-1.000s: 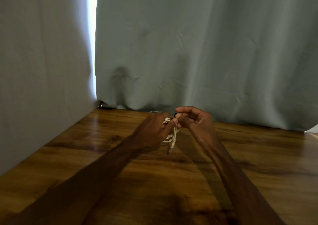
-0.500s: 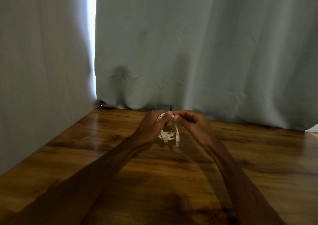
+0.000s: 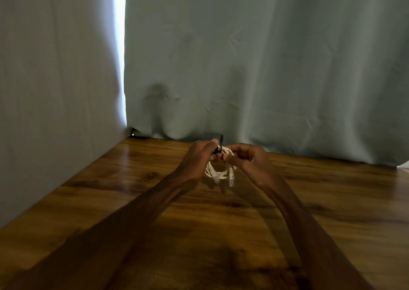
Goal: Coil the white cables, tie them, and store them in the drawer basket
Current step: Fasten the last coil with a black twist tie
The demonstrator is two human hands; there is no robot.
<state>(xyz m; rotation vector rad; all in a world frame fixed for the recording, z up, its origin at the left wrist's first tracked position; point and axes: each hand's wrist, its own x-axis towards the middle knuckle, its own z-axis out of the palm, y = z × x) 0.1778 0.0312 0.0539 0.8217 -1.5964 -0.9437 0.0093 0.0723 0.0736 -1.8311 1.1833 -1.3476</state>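
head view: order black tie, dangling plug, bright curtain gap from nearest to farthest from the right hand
1. black tie, at the right hand's fingertips.
2. dangling plug of the white cable, hanging just below.
3. bright curtain gap, far back left.

Dim, bright curtain gap (image 3: 119,46), tabletop (image 3: 132,168) glare

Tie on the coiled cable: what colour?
Black. The tie shows best in the head view, its end sticking up above the white cable.

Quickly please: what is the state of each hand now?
Left hand: closed, pinching the black tie on the white cable coil.
Right hand: closed, pinching the same coil.
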